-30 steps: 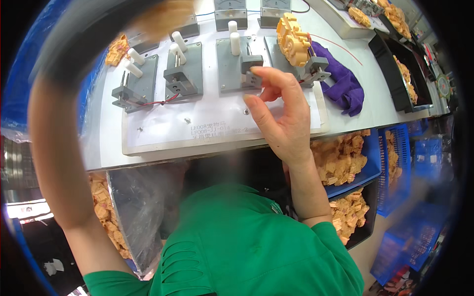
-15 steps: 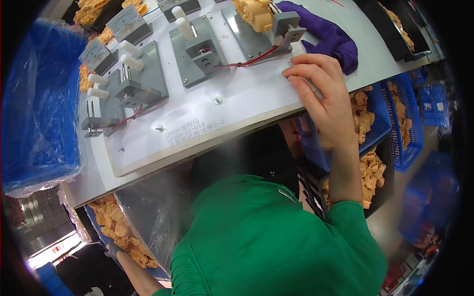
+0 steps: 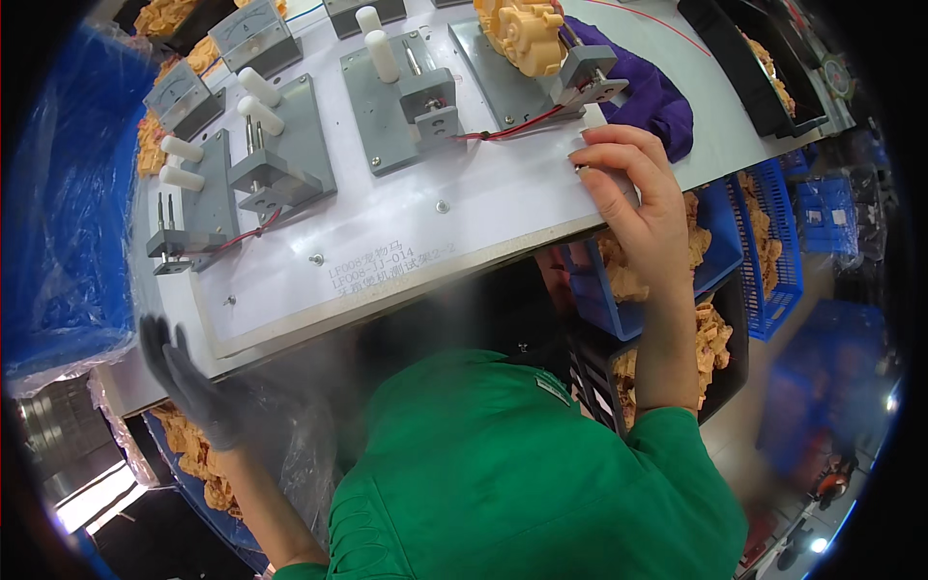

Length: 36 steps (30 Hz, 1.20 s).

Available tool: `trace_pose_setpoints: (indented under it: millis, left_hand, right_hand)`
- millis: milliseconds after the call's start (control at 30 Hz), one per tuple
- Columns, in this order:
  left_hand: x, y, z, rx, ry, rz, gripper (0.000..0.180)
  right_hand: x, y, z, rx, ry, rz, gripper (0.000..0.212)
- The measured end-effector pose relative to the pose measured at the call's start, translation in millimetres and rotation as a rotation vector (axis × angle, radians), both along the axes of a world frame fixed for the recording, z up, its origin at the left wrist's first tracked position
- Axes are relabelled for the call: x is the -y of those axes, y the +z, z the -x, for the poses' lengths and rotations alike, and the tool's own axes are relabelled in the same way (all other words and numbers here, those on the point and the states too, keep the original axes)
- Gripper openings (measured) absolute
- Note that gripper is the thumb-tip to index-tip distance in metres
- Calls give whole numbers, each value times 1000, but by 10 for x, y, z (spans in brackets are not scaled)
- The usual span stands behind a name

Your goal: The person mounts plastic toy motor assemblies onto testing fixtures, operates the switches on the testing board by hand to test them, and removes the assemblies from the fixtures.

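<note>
On the rightmost grey fixture point(image 3: 488, 85), apparently for support: yellow gear housing point(image 3: 527, 41). Near the fixture: right hand point(image 3: 640, 193), grip curled, contents indeterminable. Well left of the fixture: gloved left hand point(image 3: 201, 391), grip spread.

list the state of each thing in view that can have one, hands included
left hand: grey-gloved, open, fingers extended
right hand: bare, fingers curled toward thumb; whether it holds anything is unclear
yellow part: mounted on the rightmost grey fixture
white pegs on the next fixture: upright, bare
purple cloth: crumpled
large blue bin: lined with clear plastic
black tray: holding yellow parts
</note>
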<state>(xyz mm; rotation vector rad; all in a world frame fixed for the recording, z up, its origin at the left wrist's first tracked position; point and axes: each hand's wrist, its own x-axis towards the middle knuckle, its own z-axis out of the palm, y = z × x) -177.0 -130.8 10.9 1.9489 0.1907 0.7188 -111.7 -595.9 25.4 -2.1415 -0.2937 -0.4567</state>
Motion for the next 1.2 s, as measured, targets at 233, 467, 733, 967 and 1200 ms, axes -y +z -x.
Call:
trace_pose_setpoints:
  millis: [233,467,733,967,1200]
  left_hand:
    - [271,-301,-124,-81,-80,93,65]
    - [394,-390,-163,11,-2,136,67]
    - [304,-468,-158,4,1,117,68]
    - [355,-448,-179,37,-30,190,70]
    - [342,-453,-184,47,-37,171,69]
  right_hand:
    - [-6,26,8,-52,13,18,13]
    - [-11,-8,17,-69,-23,-13,12]
    - [-20,-14,10,-28,-29,18,11]
    - [-78,10,11,-31,-71,8,9]
    - [-112,3,-7,9,-101,45,9]
